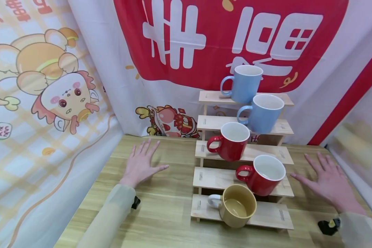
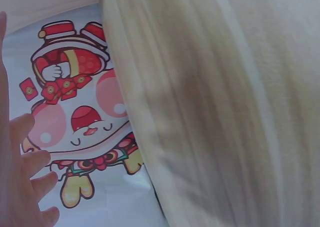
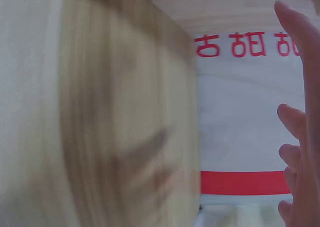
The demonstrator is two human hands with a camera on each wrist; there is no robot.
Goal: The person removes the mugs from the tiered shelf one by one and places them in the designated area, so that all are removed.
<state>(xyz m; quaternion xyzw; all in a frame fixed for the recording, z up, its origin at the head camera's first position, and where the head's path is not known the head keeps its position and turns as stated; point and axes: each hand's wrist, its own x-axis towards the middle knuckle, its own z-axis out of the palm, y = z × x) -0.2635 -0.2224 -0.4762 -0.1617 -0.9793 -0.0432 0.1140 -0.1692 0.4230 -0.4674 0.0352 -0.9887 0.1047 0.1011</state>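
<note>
My left hand (image 1: 141,166), fingers spread, is over the wooden table left of a stepped wooden rack (image 1: 215,176); it holds nothing. On the rack's right side, my right hand (image 1: 331,182) is likewise spread and holds nothing. Two blue mugs (image 1: 247,82) (image 1: 264,113) occupy the top two steps. Below them are two red mugs (image 1: 232,143) (image 1: 264,175), one per step. A tan mug (image 1: 238,206) with a white handle stands on the lowest step. All the mugs are upright, handles toward the left. The wrist views show my left fingers (image 2: 37,172) and right fingers (image 3: 295,157) with no mug near.
White printed cloth (image 1: 105,44) hangs behind the table (image 1: 161,213) and along its left side, with a large red panel (image 1: 217,44) behind the rack. More cloth (image 1: 359,137) stands at the right edge. Small black devices (image 1: 328,227) are strapped at both wrists.
</note>
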